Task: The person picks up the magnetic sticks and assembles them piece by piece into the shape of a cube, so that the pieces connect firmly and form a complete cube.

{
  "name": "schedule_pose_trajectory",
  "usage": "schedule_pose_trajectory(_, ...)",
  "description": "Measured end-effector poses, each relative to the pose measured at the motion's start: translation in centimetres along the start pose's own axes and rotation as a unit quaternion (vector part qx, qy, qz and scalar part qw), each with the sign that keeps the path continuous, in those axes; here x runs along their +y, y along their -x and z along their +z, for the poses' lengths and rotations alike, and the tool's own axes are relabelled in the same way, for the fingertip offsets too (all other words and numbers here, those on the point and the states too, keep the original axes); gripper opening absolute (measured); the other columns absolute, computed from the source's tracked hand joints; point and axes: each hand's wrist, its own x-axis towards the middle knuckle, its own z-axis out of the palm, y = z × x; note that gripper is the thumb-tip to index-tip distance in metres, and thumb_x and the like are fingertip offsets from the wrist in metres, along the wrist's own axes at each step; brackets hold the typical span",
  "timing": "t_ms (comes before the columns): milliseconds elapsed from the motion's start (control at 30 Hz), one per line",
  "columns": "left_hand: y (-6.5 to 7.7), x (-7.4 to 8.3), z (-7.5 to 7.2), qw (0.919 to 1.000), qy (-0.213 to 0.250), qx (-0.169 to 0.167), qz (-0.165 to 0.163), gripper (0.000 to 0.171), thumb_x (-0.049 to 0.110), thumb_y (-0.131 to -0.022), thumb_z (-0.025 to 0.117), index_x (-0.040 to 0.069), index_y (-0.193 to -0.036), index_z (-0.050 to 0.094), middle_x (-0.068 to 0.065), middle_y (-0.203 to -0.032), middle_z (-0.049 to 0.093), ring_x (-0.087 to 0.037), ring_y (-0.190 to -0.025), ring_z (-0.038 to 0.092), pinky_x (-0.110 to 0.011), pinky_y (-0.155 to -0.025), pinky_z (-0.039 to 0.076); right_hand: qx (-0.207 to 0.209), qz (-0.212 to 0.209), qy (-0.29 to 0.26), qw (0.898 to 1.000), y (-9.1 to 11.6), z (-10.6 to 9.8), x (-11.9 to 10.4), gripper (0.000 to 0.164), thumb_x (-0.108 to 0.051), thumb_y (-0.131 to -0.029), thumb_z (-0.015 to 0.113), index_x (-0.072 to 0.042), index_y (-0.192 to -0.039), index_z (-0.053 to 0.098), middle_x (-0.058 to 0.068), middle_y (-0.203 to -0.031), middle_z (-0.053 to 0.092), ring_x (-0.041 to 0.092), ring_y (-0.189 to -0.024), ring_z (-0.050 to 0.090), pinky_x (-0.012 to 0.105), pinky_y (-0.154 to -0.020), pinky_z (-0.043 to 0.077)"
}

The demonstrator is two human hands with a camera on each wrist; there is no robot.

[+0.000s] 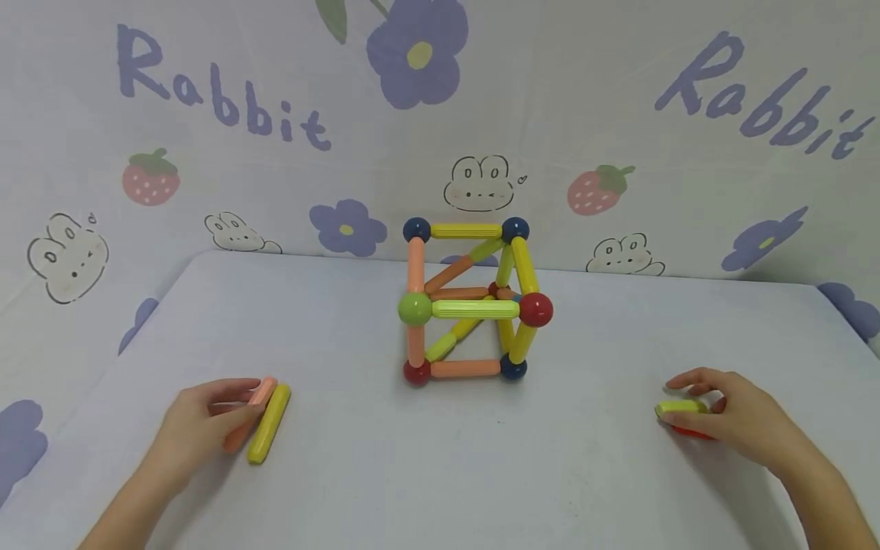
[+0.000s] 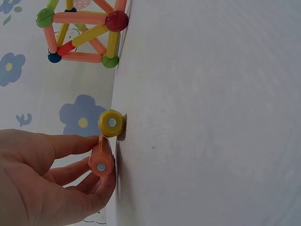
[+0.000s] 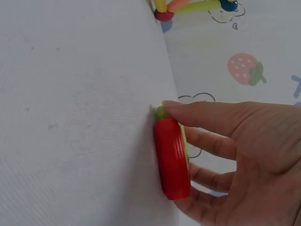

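Note:
On the left, my left hand point(image 1: 195, 424) pinches an orange magnetic rod point(image 2: 101, 162) between thumb and fingers. A yellow rod point(image 1: 270, 424) lies right beside it, slanted the same way, with a metal disc in its end in the left wrist view. Over on the right, my right hand point(image 1: 745, 420) curls round a yellow-green rod point(image 1: 681, 406), thumb at its end. Alongside that rod is a red rod point(image 3: 171, 160), mostly hidden under it in the head view. Both hands stay low at the tabletop, far apart.
A cube-like frame point(image 1: 474, 309) of coloured rods and balls, with diagonal rods, stands at the table's middle back between the hands. White cloth covers the table point(image 1: 344, 473). Behind it hangs a backdrop point(image 1: 275, 46) printed with rabbits, flowers and strawberries.

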Motion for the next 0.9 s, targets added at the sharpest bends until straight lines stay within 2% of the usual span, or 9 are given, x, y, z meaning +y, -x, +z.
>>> schedule_pose_trajectory(67, 0.0, 0.3, 0.1, 1.0, 0.006, -0.007, -0.003, 0.052, 0.017, -0.102, 0.069, -0.007, -0.146, 0.056, -0.028, -0.139, 0.063, -0.039, -0.12, 0.065, -0.019, -0.072, 0.056, -0.003, 0.005, -0.006, 1.0, -0.2, 0.3, 0.1, 0.043, -0.028, -0.096, 0.079, 0.001, -0.125, 0.068, 0.024, -0.118, 0.067, 0.03, -0.095, 0.057, 0.034, -0.07, 0.045)
schedule_pose_trajectory(233, 0.1, 0.9, 0.3, 0.9998, 0.013, -0.007, 0.017, 0.051, 0.016, -0.102, 0.069, -0.006, -0.146, 0.057, -0.027, -0.139, 0.064, -0.031, -0.114, 0.067, -0.021, -0.07, 0.056, 0.01, 0.005, -0.011, 1.0, -0.6, 0.7, 0.0, 0.033, -0.022, -0.097, 0.077, 0.001, -0.12, 0.07, 0.017, -0.109, 0.069, 0.029, -0.093, 0.057, 0.033, -0.068, 0.046)
schedule_pose_trajectory(400, 0.7, 1.9, 0.6, 0.9976, 0.021, 0.005, 0.066, 0.048, 0.019, -0.102, 0.07, 0.0, -0.145, 0.061, -0.02, -0.138, 0.067, -0.031, -0.116, 0.067, -0.024, -0.07, 0.058, 0.038, -0.011, -0.009, 0.999, -0.7, 0.9, -0.7, 0.029, -0.018, -0.098, 0.075, -0.001, -0.121, 0.07, 0.022, -0.112, 0.069, 0.032, -0.096, 0.061, 0.032, -0.068, 0.049)
schedule_pose_trajectory(567, 1.3, 3.7, 1.6, 0.9913, 0.028, 0.006, 0.129, 0.04, 0.021, -0.102, 0.071, 0.007, -0.14, 0.068, -0.012, -0.134, 0.071, -0.032, -0.119, 0.066, -0.023, -0.073, 0.058, 0.056, -0.037, -0.02, 0.998, -0.9, 1.0, -2.4, 0.026, -0.019, -0.099, 0.076, -0.005, -0.121, 0.073, 0.021, -0.115, 0.07, 0.033, -0.099, 0.065, 0.032, -0.071, 0.05)
schedule_pose_trajectory(700, 1.7, 5.6, 2.8, 0.9862, 0.047, -0.023, 0.157, 0.036, 0.019, -0.101, 0.073, 0.01, -0.136, 0.072, -0.008, -0.132, 0.072, -0.027, -0.114, 0.066, -0.026, -0.074, 0.058, 0.055, -0.057, -0.041, 0.996, -0.7, 1.3, -4.4, 0.025, -0.03, -0.099, 0.076, -0.013, -0.119, 0.075, 0.013, -0.115, 0.07, 0.026, -0.1, 0.067, 0.029, -0.073, 0.052)
schedule_pose_trajectory(900, 2.0, 8.8, 5.1, 0.9746, 0.063, -0.077, 0.201, 0.03, 0.019, -0.101, 0.073, 0.012, -0.13, 0.075, -0.003, -0.126, 0.075, -0.022, -0.113, 0.066, -0.029, -0.086, 0.059, 0.028, -0.082, -0.075, 0.993, -0.5, 1.5, -7.7, 0.025, -0.027, -0.099, 0.077, -0.014, -0.12, 0.075, 0.007, -0.115, 0.069, 0.022, -0.098, 0.066, 0.028, -0.074, 0.053)
